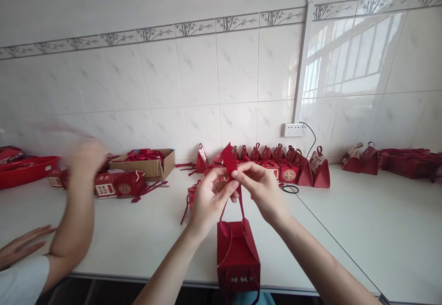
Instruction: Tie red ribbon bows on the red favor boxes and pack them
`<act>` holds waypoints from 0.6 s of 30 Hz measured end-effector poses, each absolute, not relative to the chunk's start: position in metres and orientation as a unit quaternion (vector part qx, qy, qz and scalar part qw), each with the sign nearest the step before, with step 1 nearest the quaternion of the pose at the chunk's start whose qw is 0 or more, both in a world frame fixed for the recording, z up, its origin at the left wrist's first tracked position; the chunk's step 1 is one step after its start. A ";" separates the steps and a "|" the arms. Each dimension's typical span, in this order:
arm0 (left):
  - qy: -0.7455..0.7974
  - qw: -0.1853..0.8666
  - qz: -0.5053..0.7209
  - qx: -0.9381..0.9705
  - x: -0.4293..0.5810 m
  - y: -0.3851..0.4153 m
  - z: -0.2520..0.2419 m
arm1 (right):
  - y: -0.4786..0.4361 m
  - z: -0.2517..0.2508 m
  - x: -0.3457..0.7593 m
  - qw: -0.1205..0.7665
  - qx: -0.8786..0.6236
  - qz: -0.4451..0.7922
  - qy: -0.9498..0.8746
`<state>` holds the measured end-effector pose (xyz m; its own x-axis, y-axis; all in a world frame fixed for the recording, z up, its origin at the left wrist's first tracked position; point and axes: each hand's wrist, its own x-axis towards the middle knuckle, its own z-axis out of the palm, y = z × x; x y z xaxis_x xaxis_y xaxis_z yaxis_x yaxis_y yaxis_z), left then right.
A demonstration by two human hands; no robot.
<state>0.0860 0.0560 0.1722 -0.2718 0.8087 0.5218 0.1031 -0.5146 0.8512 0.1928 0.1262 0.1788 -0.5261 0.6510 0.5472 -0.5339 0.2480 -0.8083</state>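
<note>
A small red gift box (237, 255) with gold characters stands at the white counter's near edge, its curved top flaps open. Two strands of red ribbon (229, 157) rise from it to my hands. My left hand (209, 200) and my right hand (259, 187) meet above the box, fingers pinched on the ribbon ends, which stick up between them.
A co-worker's blurred raised hand (87, 157) and flat hand (21, 244) are at the left. A cardboard box of ribbons (149, 163), a red tray (25, 170), flat red boxes (119, 184) and rows of finished red boxes (290, 167) line the tiled wall. A black hair tie (290, 189) lies nearby.
</note>
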 end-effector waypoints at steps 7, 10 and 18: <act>0.371 0.354 0.734 0.446 0.082 0.062 0.168 | 0.127 0.182 0.206 0.577 -0.126 0.432 -0.681; 0.332 0.414 0.751 0.392 0.081 0.064 0.168 | 0.123 0.173 0.213 0.640 -0.105 0.328 -0.687; 0.343 0.360 0.719 0.485 0.077 0.061 0.163 | 0.123 0.152 0.228 0.541 -0.015 0.370 -0.755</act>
